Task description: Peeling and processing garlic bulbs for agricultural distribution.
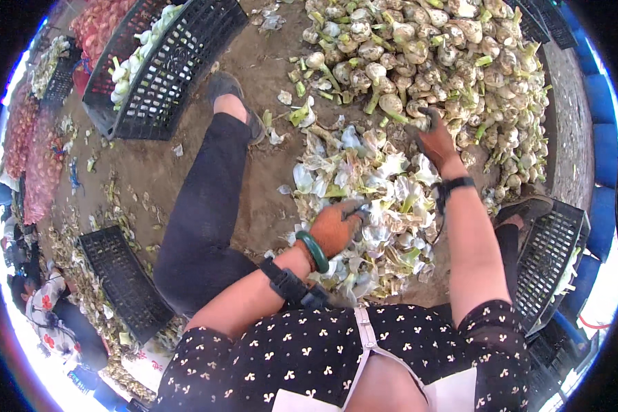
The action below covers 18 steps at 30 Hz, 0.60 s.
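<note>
My right hand (435,139), in an orange glove with dark fingertips, is at the near edge of a big heap of garlic bulbs (419,58). Its fingers close around a garlic bulb (423,123), partly hidden by the glove. My left hand (335,228), gloved alike, is closed above a pile of peeled garlic skins (391,226) between my legs. Something small and dark shows at its fingertips, too unclear to name. A green bangle (313,251) circles my left wrist.
A black crate (178,69) with white trimmed bulbs stands at the upper left. Another black crate (127,281) is at lower left, and one (553,264) at right. Pink net sacks (42,165) line the far left. A person in a flowered top (48,316) sits there.
</note>
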{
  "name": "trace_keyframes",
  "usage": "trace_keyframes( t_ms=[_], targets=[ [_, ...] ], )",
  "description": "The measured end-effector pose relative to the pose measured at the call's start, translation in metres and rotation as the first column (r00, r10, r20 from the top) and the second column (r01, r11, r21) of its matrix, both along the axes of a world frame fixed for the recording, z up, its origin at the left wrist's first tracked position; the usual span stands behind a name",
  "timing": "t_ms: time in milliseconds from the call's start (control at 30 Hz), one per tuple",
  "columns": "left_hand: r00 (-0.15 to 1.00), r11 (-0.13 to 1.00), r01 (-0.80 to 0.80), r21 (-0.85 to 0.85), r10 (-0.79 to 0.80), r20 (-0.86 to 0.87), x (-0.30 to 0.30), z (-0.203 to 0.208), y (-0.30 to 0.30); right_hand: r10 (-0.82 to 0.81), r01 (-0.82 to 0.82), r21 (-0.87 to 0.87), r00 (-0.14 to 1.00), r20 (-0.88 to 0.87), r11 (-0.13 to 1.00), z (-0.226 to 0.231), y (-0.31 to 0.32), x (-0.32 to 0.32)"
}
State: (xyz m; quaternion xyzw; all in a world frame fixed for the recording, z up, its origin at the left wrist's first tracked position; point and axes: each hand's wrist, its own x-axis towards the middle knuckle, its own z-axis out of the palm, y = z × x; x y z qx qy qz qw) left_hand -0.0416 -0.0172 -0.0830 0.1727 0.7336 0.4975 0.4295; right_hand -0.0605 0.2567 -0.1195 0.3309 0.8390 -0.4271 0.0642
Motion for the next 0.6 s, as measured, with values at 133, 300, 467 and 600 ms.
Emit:
trace_keyframes(
  t_ms=[133,300,467,600],
  targets=[
    [0.988,0.986,-0.052,0.157,0.074,-0.137,-0.016,0.009,0.0,-0.173,0.031,-0.475,0.951,-0.258,0.88,0.051,-0.058,0.057],
    [0.981,0.974,0.069,0.214,-0.105,0.161,-0.026,0.046,0.001,0.076,-0.196,-0.214,0.882,-0.466,0.957,0.079,-0.102,0.098],
    [0.987,0.947,0.136,0.292,-0.156,0.045,-0.018,0.056,-0.007,0.415,-0.331,0.299,0.862,-0.289,0.895,0.127,-0.123,0.108],
    [0.985,0.941,0.164,0.298,-0.174,0.006,-0.011,0.069,-0.01,0.425,-0.287,0.416,0.857,-0.292,0.863,0.136,-0.132,0.122]
  ],
)
